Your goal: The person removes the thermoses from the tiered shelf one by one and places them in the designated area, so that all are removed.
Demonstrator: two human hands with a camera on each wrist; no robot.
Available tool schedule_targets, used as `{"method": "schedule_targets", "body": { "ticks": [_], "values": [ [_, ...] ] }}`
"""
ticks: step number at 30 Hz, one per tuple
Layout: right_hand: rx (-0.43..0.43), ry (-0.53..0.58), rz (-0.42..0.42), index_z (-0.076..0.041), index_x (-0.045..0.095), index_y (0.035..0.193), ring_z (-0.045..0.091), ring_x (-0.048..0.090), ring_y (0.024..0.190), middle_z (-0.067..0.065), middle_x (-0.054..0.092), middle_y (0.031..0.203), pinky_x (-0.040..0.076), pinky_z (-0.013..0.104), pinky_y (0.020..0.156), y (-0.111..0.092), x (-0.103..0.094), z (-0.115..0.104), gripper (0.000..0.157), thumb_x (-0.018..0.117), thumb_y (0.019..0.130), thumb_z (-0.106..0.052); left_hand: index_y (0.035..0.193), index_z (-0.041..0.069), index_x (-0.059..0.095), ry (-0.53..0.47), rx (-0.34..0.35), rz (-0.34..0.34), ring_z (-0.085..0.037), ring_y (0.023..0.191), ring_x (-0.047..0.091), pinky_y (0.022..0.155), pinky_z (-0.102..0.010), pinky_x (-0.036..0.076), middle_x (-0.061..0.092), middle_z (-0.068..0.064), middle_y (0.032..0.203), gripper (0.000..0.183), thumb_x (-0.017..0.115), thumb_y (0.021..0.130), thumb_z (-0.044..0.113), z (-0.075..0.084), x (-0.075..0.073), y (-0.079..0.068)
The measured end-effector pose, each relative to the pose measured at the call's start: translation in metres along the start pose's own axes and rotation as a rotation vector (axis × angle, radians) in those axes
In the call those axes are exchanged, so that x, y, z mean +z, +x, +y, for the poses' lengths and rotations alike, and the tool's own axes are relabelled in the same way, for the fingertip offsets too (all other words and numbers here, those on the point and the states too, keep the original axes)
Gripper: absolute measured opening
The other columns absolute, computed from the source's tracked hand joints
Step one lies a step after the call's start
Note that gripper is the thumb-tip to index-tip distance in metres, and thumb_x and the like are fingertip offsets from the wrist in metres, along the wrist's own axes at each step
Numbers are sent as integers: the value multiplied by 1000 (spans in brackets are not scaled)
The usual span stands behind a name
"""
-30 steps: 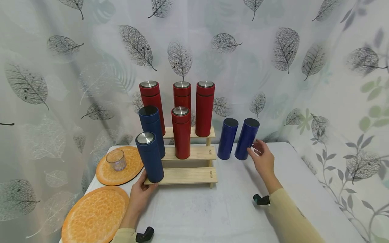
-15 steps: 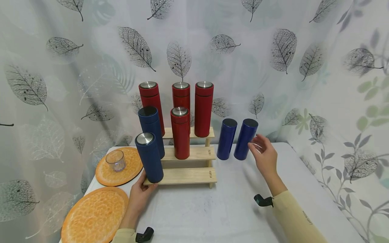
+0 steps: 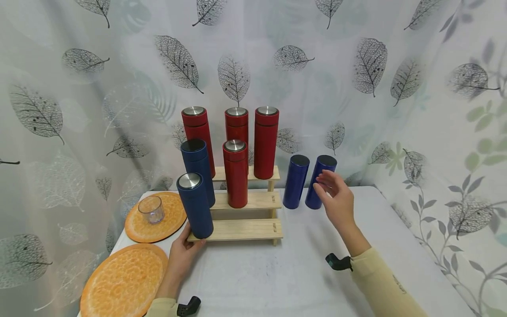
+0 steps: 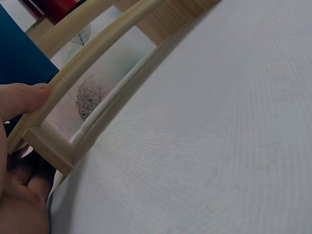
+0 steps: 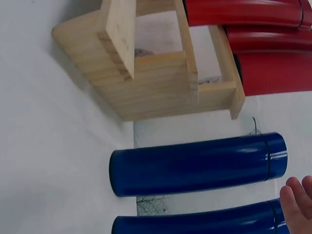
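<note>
My left hand (image 3: 184,255) grips the left end of a three-step wooden stand (image 3: 245,231); in the left wrist view the thumb (image 4: 24,100) lies on the shelf's front edge, fingers behind it. A dark blue thermos flask (image 3: 199,215) with a steel-topped lid stands there on the bottom step. My right hand (image 3: 338,200), fingers loosely bent and holding nothing, overlaps the right one of two shiny blue flasks (image 3: 314,200) on the table. The other blue flask (image 3: 296,182) stands just left of it. Both are upright, and the right wrist view shows fingertips near their lids.
Another blue flask (image 3: 196,158) and a red flask (image 3: 236,180) stand on the middle step. Three red flasks (image 3: 266,145) fill the top step. Left lie two orange round mats (image 3: 123,277), the farther bearing a clear glass (image 3: 153,211). A leaf-print curtain (image 3: 293,88) hangs behind.
My right hand has left the right side of the right blue flask and come across in front of it, slightly higher. The left hand and all flasks have stayed put.
</note>
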State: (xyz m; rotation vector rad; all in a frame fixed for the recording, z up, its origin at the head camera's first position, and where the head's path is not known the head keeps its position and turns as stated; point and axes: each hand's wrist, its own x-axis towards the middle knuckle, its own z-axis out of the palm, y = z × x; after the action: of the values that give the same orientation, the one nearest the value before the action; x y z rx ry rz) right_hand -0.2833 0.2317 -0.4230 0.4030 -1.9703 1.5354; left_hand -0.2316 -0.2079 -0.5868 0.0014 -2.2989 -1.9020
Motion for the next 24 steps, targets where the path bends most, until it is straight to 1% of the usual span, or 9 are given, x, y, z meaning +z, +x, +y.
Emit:
{"method": "schedule_targets", "body": {
  "ticks": [3, 7, 10, 14, 16, 21, 24],
  "values": [
    [-14, 0, -21, 17, 60, 137, 57, 64, 118, 38, 65, 128, 53, 53, 105, 1, 4, -2, 42, 72, 96, 15, 171, 3, 29, -1, -7, -7, -37, 148, 46, 94, -11, 49, 35, -22, 171, 88, 81, 100, 10, -1, -1, 0],
    [-28, 6, -45, 17, 61, 136, 56, 64, 119, 35, 67, 128, 52, 57, 105, 4, 10, -7, 42, 73, 96, 15, 171, 4, 28, -3, -12, -11, -36, 149, 45, 94, -11, 49, 35, -21, 171, 89, 81, 100, 9, -2, -1, 1],
    [-25, -31, -65, 15, 62, 137, 52, 66, 120, 31, 68, 128, 52, 54, 105, 5, 13, -12, 41, 74, 97, 12, 171, 4, 29, -8, -14, -12, -35, 148, 46, 94, -11, 49, 35, -21, 171, 89, 81, 99, 8, -2, -1, 1],
    [-15, -89, -88, 11, 62, 139, 47, 67, 122, 31, 67, 131, 52, 48, 106, 7, 19, -15, 42, 75, 99, 7, 171, 4, 28, -6, -15, -14, -35, 148, 46, 93, -11, 50, 35, -21, 171, 89, 81, 99, 7, -2, -1, 2],
    [-14, -87, -97, 10, 62, 140, 46, 66, 124, 32, 67, 132, 52, 50, 107, 10, 22, -10, 44, 75, 99, 7, 171, 4, 28, -4, -13, -13, -35, 148, 47, 93, -11, 50, 35, -21, 171, 89, 81, 99, 7, -2, -1, 1],
    [-25, -75, -124, 6, 61, 144, 43, 65, 128, 29, 66, 136, 49, 57, 109, 21, 29, 6, 47, 75, 99, 5, 171, 5, 29, 0, -11, -12, -35, 149, 46, 94, -11, 49, 35, -21, 171, 89, 82, 100, 9, -2, -1, 0],
    [-34, -59, -137, 4, 61, 146, 39, 65, 130, 26, 66, 138, 50, 54, 111, 29, 34, 9, 49, 77, 99, 3, 171, 5, 29, -4, -9, -15, -35, 149, 45, 94, -11, 49, 35, -20, 171, 89, 81, 100, 10, -1, -1, 0]
  ]
}}
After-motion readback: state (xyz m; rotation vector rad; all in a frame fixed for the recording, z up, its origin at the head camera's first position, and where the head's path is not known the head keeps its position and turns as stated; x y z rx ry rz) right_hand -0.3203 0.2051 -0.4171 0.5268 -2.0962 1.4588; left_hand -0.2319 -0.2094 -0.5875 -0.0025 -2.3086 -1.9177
